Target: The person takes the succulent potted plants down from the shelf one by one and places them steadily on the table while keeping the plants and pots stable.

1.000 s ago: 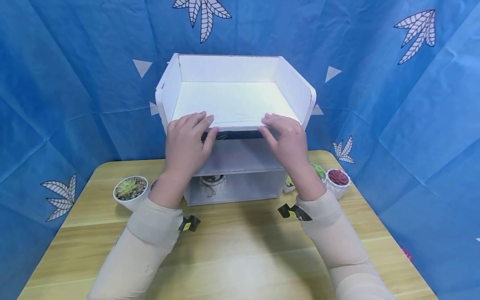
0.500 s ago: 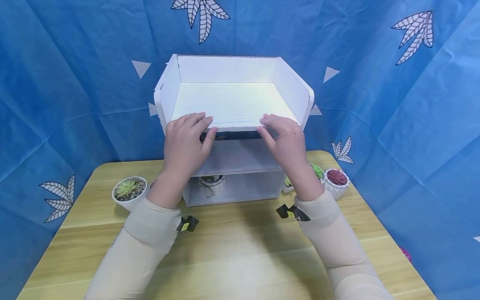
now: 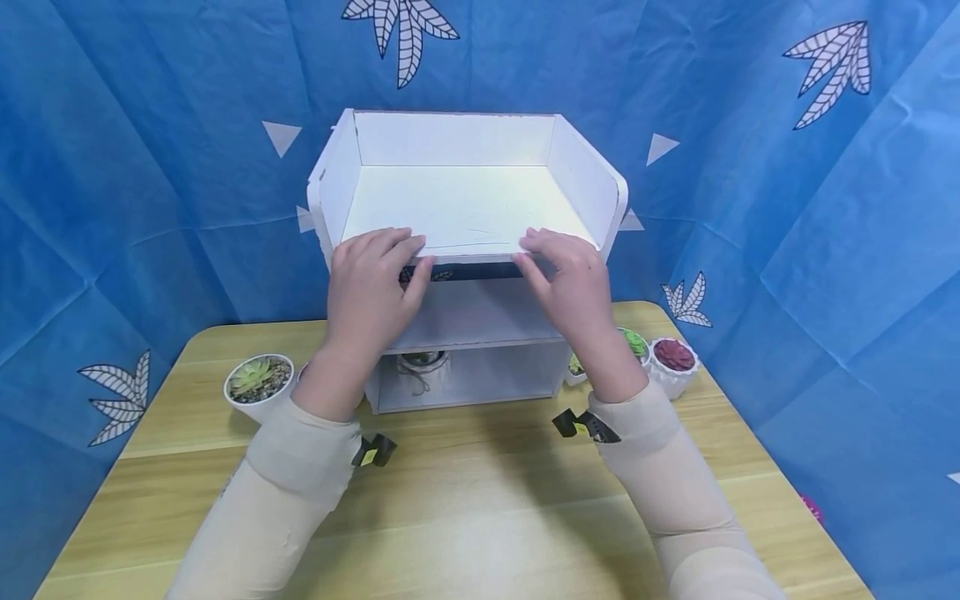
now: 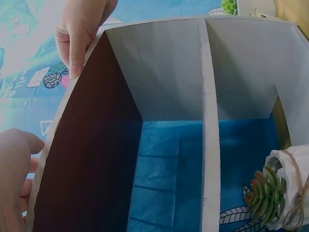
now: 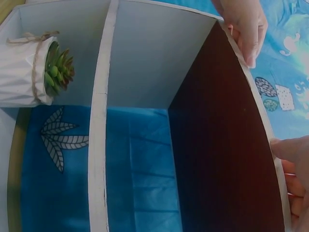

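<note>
A white wooden shelf unit [image 3: 480, 200] with a raised back and sides stands at the rear of the table. My left hand [image 3: 371, 292] grips the front edge of its top board on the left, fingers over the board and thumb at the edge. On the right, my right hand [image 3: 572, 283] holds that same edge in the same way. Both hands also show along the board's edge in the wrist views. A white ribbed pot [image 4: 293, 188] tied with twine stands in the lowest compartment, holding a green-and-reddish succulent [image 5: 59, 70].
A white pot with a pale green succulent [image 3: 258, 379] stands left on the wooden table [image 3: 480, 517]; another beside it is mostly hidden by my left arm. Right of the shelf are a reddish succulent [image 3: 675, 356] and green ones. Blue patterned cloth [image 3: 150, 167] hangs behind.
</note>
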`<state>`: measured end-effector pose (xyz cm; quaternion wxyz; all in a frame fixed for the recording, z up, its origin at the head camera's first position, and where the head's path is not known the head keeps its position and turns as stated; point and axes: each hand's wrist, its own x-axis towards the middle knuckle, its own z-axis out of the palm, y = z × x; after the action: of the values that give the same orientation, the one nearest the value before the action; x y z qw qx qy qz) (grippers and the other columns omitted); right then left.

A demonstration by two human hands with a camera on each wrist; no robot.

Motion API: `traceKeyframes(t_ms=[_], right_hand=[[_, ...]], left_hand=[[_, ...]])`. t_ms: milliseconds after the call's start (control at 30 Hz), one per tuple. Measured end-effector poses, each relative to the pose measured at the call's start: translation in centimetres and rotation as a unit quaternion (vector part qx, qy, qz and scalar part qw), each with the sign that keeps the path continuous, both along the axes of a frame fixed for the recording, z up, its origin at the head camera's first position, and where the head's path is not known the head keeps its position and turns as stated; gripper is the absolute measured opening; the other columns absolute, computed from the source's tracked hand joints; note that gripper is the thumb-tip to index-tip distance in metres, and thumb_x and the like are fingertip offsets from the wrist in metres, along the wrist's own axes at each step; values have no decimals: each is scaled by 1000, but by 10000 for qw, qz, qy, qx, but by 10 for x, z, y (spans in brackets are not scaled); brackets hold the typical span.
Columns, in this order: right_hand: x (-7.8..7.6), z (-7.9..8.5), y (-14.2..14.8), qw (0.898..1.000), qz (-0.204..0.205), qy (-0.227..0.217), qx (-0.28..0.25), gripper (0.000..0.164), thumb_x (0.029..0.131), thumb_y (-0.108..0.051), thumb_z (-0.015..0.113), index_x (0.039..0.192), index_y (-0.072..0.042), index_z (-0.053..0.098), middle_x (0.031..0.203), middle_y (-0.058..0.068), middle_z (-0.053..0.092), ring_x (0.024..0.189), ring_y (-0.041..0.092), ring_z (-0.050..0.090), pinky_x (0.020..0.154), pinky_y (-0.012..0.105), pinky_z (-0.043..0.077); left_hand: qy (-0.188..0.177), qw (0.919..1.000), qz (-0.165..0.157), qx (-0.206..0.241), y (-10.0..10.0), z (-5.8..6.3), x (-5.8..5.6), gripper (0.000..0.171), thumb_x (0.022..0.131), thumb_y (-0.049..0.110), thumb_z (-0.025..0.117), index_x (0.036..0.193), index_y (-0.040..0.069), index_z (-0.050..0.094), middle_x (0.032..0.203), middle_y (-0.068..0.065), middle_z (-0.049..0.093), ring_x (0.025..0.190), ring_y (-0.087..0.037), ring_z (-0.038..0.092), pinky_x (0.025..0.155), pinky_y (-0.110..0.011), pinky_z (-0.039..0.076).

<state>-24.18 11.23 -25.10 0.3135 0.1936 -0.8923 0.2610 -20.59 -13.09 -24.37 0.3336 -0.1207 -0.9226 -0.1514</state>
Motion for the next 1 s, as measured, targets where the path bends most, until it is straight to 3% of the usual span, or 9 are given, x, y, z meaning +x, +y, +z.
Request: traceKeyframes(t_ms=[400, 1000], right_hand=[[-3, -2, -3, 10000, -10, 66, -42, 35, 95, -36, 70, 121, -13, 73, 127, 2, 68, 127, 18, 58, 110, 38, 40], [-3, -2, -4, 10000, -33, 68, -23, 36, 95, -36, 69, 122, -13, 73, 128, 2, 68, 127, 18, 58, 111, 39, 40]], left_hand=[[306, 9992, -251, -16, -4, -3, 1, 37, 100, 35, 59, 125, 11, 71, 133, -10, 65, 128, -29, 55, 108, -50, 37], [752, 9933, -790, 378, -12, -9, 20, 35, 98, 32, 63, 122, 8, 72, 131, -11, 65, 127, -31, 54, 105, -55, 39]])
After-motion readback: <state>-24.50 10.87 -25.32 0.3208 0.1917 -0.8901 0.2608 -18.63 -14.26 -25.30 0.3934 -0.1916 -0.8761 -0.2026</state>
